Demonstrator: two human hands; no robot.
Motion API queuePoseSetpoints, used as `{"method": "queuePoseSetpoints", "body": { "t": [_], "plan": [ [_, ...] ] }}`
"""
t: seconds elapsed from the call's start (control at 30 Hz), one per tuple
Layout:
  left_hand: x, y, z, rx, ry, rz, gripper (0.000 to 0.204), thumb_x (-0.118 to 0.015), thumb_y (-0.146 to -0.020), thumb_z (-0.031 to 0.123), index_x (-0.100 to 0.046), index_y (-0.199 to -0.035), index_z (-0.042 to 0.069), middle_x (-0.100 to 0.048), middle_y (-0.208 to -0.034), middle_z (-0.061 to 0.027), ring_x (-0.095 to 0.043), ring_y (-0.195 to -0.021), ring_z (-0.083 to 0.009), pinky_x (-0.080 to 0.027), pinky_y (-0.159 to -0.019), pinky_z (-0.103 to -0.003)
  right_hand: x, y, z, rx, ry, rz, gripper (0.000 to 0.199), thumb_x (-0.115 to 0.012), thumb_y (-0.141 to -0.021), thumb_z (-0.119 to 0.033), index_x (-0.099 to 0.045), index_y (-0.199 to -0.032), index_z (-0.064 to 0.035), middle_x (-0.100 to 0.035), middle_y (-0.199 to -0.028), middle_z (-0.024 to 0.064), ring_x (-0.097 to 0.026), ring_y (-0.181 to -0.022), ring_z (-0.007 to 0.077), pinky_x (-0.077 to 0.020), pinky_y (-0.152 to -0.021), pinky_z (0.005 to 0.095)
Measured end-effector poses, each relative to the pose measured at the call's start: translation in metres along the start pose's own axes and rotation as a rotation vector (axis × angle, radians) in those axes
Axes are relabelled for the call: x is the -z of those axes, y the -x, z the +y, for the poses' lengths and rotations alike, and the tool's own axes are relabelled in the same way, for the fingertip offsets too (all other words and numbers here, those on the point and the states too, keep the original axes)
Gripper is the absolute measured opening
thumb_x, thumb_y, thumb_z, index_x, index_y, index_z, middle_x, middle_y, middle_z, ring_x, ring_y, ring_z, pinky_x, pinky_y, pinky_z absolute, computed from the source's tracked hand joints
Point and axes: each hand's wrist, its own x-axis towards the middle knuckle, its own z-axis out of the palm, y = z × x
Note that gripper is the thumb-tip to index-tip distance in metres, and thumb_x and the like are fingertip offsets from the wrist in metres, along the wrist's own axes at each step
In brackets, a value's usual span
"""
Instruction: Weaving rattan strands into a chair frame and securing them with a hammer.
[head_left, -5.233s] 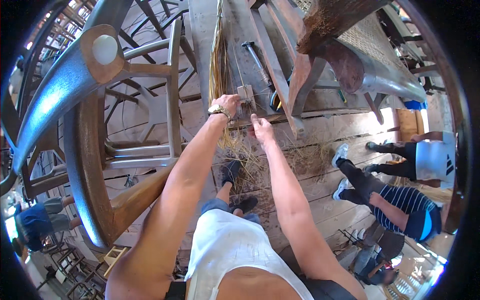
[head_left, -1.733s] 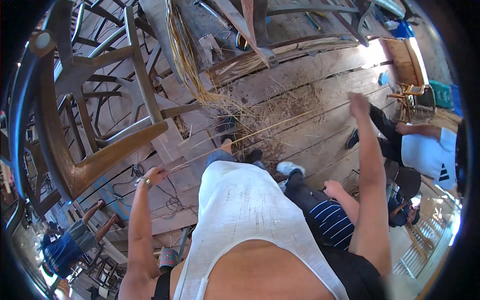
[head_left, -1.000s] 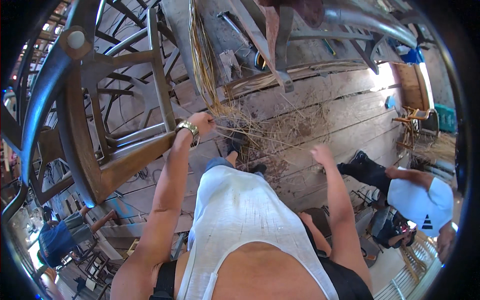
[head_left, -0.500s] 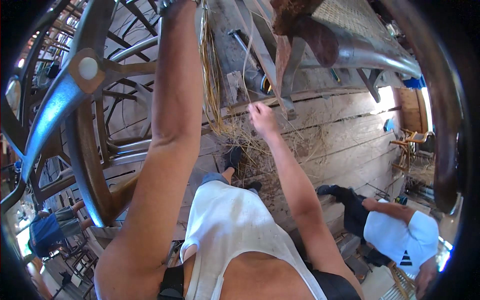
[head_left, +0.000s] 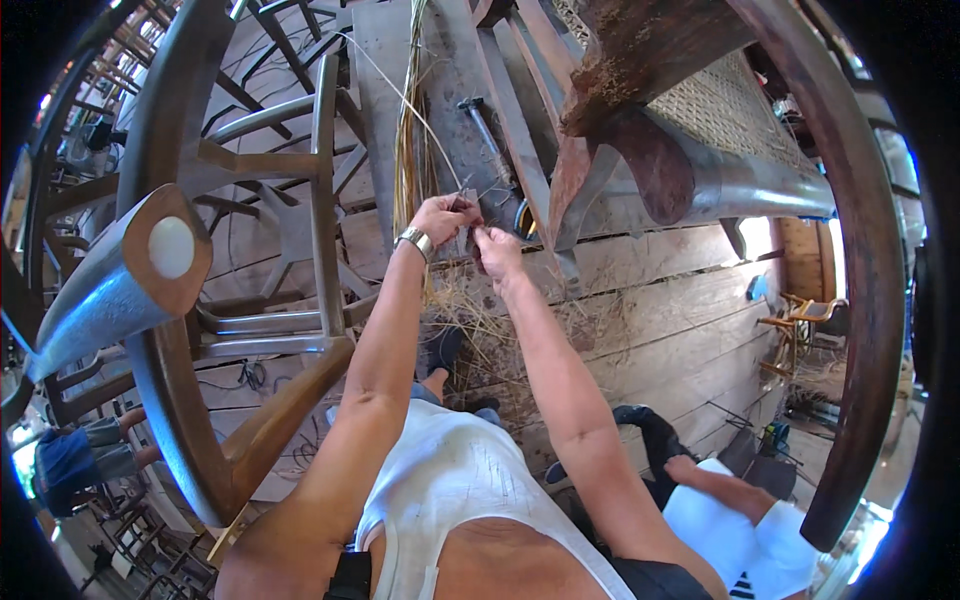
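Observation:
My left hand [head_left: 445,218], with a metal-banded watch [head_left: 415,240] on its wrist, is closed on a thin pale cane strand [head_left: 405,100]. The strand runs up and away to the far left. Close beside it my right hand [head_left: 497,252] is also closed, its fingertips almost meeting the left ones. What those right fingers hold is too small to make out. Just beyond, a bundle of long yellowish cane strands [head_left: 408,150] hangs over a wooden bench [head_left: 445,60]. A hammer [head_left: 485,135] lies on that bench to the right of my hands.
Dark wooden chair frames [head_left: 165,330] crowd the left. At upper right stands a seat with woven cane [head_left: 725,110] and a curved wooden rail [head_left: 870,300]. Cane scraps [head_left: 480,320] litter the plank floor [head_left: 680,300]. A person in a white shirt [head_left: 730,525] is at lower right.
My left hand has come back from the far edge of view to meet my right hand, which moved slightly down and left. The co-worker at right has shifted nearer and lower.

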Motion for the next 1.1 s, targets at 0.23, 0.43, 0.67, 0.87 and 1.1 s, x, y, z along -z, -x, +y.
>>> {"method": "queuePoseSetpoints", "body": {
  "t": [0.23,0.43,0.67,0.87,1.1],
  "plan": [
    [0.016,-0.059,-0.002,-0.159,-0.343,0.319,0.020,-0.077,-0.079,0.018,-0.071,-0.092,0.004,-0.068,-0.078,0.0000,-0.060,-0.072,-0.0080,-0.048,-0.067,-0.024,0.014,0.023,0.005,0.000,0.088,0.031,0.017,-0.057,-0.093,-0.021,-0.058,-0.086,-0.0056,-0.062,-0.067,0.0016,-0.058,-0.053,0.0102,-0.0461,-0.047,0.0248],
    [0.011,-0.059,-0.007,-0.061,-0.642,0.402,0.023,-0.076,-0.079,0.027,-0.072,-0.090,0.007,-0.070,-0.081,-0.0116,-0.064,-0.075,-0.0202,-0.050,-0.071,-0.032,0.010,0.047,-0.028,0.209,0.637,0.150,0.018,-0.058,-0.088,-0.019,-0.060,-0.094,-0.0022,-0.065,-0.077,0.0220,-0.065,-0.072,0.0354,-0.0510,-0.064,0.0408],
    [0.010,-0.037,-0.020,-0.222,-0.562,0.731,0.052,-0.069,-0.081,0.048,-0.061,-0.111,0.006,-0.067,-0.085,-0.0165,-0.065,-0.079,-0.0291,-0.049,-0.072,-0.038,-0.003,0.050,-0.033,0.386,0.955,0.215,0.017,-0.051,-0.091,-0.021,-0.054,-0.088,-0.0041,-0.065,-0.078,0.0224,-0.064,-0.075,0.0410,-0.0509,-0.067,0.0501],
    [-0.001,0.026,-0.037,0.021,-0.351,0.671,0.041,-0.057,-0.091,0.043,-0.066,-0.101,0.004,-0.067,-0.077,-0.0114,-0.064,-0.072,-0.0211,-0.049,-0.069,-0.034,-0.003,0.043,-0.024,0.467,1.014,0.256,0.015,-0.052,-0.090,-0.019,-0.053,-0.085,-0.0047,-0.065,-0.074,0.0202,-0.065,-0.071,0.0387,-0.0520,-0.062,0.0486],
    [-0.001,0.053,-0.082,-0.055,-0.328,0.671,0.033,-0.065,-0.089,0.029,-0.064,-0.104,0.000,-0.070,-0.083,-0.0078,-0.065,-0.073,-0.0149,-0.051,-0.069,-0.029,-0.009,0.047,-0.017,0.558,1.010,0.296,0.013,-0.053,-0.089,-0.018,-0.051,-0.085,-0.0057,-0.064,-0.071,0.0181,-0.065,-0.066,0.0375,-0.0519,-0.057,0.0477]
  ]
}}
